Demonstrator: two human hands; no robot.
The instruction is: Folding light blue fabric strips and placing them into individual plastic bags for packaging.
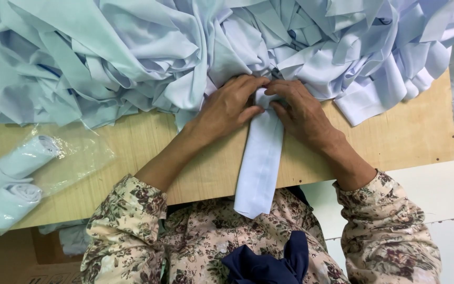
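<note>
Pale blue cloth covers most of the far side of the wooden counter (395,137), a big rumpled heap of garments (132,52) spilling from edge to edge. From that heap a long folded strip of light blue fabric (261,168) runs straight toward the person, across the counter and over its near edge, where its end hangs against a flowered blouse (200,231).

Both hands meet at the top of the strip, right where it joins the heap. The left hand (227,108) lies over the strip's left side with fingers curled inward, its grip narrow and pinching the cloth. The right hand (303,113) presses in from the other side, fingers bent and closed on the same upper end, thumb tucked against the fold. The two hands are touching or nearly so, knuckle to knuckle, and the strip's whole length lies below the grip, toward the person.

Off to the left, well apart from the hands, two rolled pale blue bundles (14,181) rest on a sheet of clear plastic (80,152). A dark navy cloth (269,263) sits in the person's lap.
</note>
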